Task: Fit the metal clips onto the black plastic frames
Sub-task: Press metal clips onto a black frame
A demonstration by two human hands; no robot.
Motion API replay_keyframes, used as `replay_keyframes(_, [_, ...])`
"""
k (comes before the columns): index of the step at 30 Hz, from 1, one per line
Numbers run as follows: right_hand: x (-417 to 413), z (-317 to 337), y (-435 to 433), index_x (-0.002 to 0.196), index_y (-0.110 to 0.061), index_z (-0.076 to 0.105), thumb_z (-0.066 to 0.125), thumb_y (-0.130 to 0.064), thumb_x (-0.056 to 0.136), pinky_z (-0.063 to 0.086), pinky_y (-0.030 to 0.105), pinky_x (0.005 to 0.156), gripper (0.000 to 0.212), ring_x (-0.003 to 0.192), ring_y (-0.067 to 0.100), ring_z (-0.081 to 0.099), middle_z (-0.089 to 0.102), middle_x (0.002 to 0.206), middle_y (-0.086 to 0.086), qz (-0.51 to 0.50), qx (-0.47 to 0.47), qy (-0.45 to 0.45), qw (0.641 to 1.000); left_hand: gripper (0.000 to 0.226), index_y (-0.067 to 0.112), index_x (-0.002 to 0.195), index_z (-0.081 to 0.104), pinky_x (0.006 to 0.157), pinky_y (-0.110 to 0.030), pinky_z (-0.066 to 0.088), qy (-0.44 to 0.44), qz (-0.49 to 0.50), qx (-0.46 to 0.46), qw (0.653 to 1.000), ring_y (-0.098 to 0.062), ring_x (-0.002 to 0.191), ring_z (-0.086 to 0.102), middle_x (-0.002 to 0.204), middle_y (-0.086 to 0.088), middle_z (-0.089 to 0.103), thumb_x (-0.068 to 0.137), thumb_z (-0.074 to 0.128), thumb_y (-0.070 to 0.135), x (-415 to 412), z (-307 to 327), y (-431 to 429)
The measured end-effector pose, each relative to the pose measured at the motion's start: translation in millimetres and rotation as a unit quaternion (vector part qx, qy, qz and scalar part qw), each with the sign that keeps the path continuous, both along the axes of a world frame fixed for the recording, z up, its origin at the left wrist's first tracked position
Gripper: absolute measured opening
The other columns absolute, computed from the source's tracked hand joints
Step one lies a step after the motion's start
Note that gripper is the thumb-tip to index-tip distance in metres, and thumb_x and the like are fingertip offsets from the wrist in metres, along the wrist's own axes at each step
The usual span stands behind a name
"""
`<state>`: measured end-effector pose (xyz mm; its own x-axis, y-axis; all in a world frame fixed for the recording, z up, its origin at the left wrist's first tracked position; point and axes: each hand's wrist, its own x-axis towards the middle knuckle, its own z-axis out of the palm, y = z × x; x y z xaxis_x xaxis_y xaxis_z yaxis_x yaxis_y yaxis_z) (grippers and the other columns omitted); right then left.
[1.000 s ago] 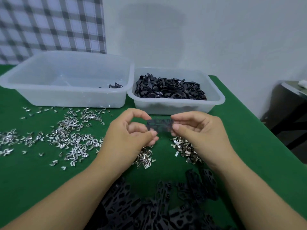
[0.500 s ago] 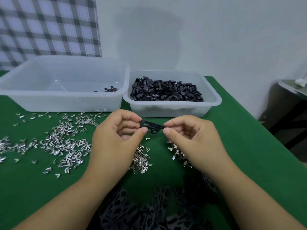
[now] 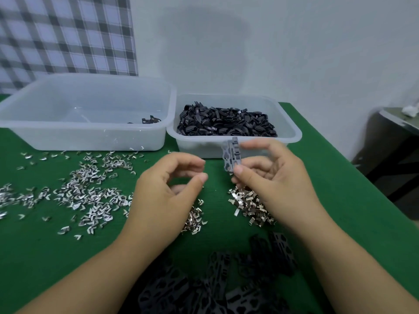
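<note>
**Pinching one frame (image 3: pixel 231 156) upright**

Your right hand (image 3: pixel 275 180) clamps the frame by its lower end, before the full bin (image 3: pixel 292 134). Your left hand (image 3: pixel 165 191) curls near it, apart; whether it holds a clip cannot be told. Clips (image 3: pixel 90 196) litter the table (image 3: pixel 328 189) beneath.

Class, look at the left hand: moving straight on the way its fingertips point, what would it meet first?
Probably the black frame pinched upright in the right hand, across from the left hand; depth is unclear.
</note>
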<state>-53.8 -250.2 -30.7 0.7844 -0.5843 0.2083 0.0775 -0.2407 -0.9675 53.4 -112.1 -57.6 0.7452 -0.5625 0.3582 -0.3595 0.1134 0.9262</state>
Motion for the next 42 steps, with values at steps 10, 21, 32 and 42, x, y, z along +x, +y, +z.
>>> replay_keyframes(10, [0.3, -2.3, 2.4, 0.086, -0.02, 0.072, 0.068, -0.004, 0.08, 0.051, 0.016, 0.062, 0.017, 0.06, 0.006, 0.061, 0.07, 0.068, 0.003, 0.043, -0.086, 0.042, 0.994, 0.025, 0.023, 0.096, 0.071, 0.06, -0.018, 0.056, 0.099, -0.051, -0.001, 0.994, -0.012, 0.063, 0.07, 0.076, -0.002, 0.073, 0.081, 0.067, 0.004, 1.2, -3.9, -2.8])
replay_keyframes(21, [9.6, -13.8, -6.9, 0.09, -0.026, 0.073, 0.068, -0.023, 0.082, 0.04, 0.022, 0.08, 0.009, 0.089, 0.007, 0.05, 0.057, 0.086, -0.012, -0.001, -0.38, 0.236, 0.895, 0.01, 0.016, 0.078, 0.069, 0.055, -0.017, 0.054, 0.132, 0.041, -0.03, 0.99, -0.016, 0.059, 0.071, 0.065, -0.003, 0.07, 0.083, 0.067, 0.007, 7.5, -4.8, -1.6])
replay_keyframes(32, [19.4, -16.4, -6.1, 0.077, -0.018, 0.06, 0.056, -0.016, 0.088, 0.029, 0.023, 0.071, 0.013, 0.089, 0.012, 0.041, 0.052, 0.084, -0.007, 0.021, -0.427, 0.267, 0.864, 0.009, 0.012, 0.078, 0.068, 0.053, -0.017, 0.054, 0.134, 0.037, -0.024, 0.99, -0.013, 0.056, 0.069, 0.064, -0.004, 0.069, 0.083, 0.067, 0.005, 5.8, -2.7, -1.8])
replay_keyframes(42, [3.8, -11.3, -14.5, 0.105, -0.03, 0.065, 0.063, -0.028, 0.086, 0.035, 0.021, 0.084, 0.02, 0.099, 0.006, 0.046, 0.054, 0.101, -0.011, -0.019, -0.385, 0.266, 0.883, 0.009, 0.011, 0.079, 0.068, 0.053, -0.016, 0.053, 0.131, 0.038, -0.016, 0.99, -0.013, 0.056, 0.069, 0.066, -0.009, 0.068, 0.084, 0.066, 0.005, 5.0, -2.0, -0.5])
